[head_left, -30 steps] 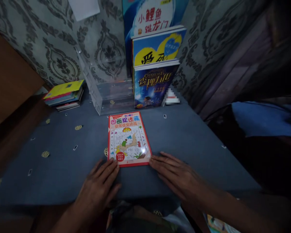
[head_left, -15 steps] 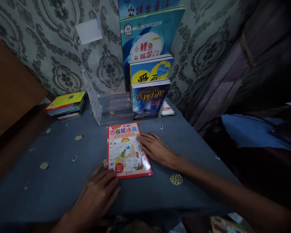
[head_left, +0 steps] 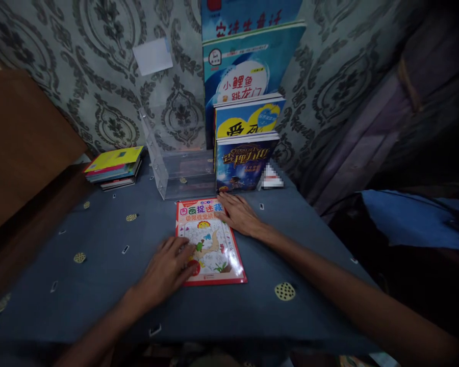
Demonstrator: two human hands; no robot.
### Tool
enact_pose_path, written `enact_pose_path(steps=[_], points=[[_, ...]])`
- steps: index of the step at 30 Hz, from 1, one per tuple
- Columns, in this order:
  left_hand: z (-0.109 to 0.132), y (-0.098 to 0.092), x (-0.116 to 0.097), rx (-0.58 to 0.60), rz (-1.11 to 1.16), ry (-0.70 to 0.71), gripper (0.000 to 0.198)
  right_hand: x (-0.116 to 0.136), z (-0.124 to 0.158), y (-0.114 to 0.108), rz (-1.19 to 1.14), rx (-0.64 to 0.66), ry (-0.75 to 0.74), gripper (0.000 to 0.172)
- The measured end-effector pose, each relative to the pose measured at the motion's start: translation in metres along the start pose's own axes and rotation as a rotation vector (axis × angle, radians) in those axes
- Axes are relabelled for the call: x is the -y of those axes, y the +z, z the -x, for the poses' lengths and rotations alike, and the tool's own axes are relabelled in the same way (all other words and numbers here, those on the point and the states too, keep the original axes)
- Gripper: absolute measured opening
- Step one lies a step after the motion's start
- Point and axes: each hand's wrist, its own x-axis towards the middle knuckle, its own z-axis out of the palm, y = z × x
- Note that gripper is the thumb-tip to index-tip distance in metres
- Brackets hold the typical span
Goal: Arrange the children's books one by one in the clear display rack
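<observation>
A blue cloth covers the table in front of patterned wallpaper. The book lies flat at the middle, its long axis running away from the person and its far end tipped slightly left. Both hands rest on it open, palms down. The left hand is on the near left corner and the right hand on the far right corner, just before the upright books.
</observation>
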Motion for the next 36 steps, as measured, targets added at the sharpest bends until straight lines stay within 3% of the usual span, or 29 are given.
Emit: enact_pose_path(steps=[4,8,13,17,22,28,33,36], points=[[-0.026,0.013,0.028,0.058,-0.055,-0.086,0.044,0.0,0.011,0.002,0.044,0.034,-0.004,0.076],[-0.041,0.02,0.041,0.067,-0.084,-0.168,0.049,0.008,0.042,0.007,0.046,0.041,-0.028,0.088],[-0.04,0.036,0.044,-0.04,-0.084,-0.198,0.048,0.017,0.098,0.012,-0.054,0.1,-0.152,0.108],[-0.036,0.055,0.048,-0.16,-0.054,-0.231,0.046,0.019,0.122,0.012,-0.09,0.147,-0.172,0.115],[-0.034,0.067,0.054,-0.269,0.043,-0.203,0.044,0.019,0.124,0.008,-0.133,0.133,-0.169,0.113],[-0.036,0.06,0.057,-0.34,0.309,-0.284,0.043,0.031,0.121,-0.002,-0.203,0.12,-0.106,0.09],[-0.038,0.06,0.065,-0.459,0.694,-0.416,0.044,0.048,0.11,-0.009,-0.184,0.165,0.029,0.085],[-0.038,0.06,0.072,-0.443,1.02,-0.59,0.049,0.05,0.1,-0.006,-0.182,0.141,0.043,0.08]])
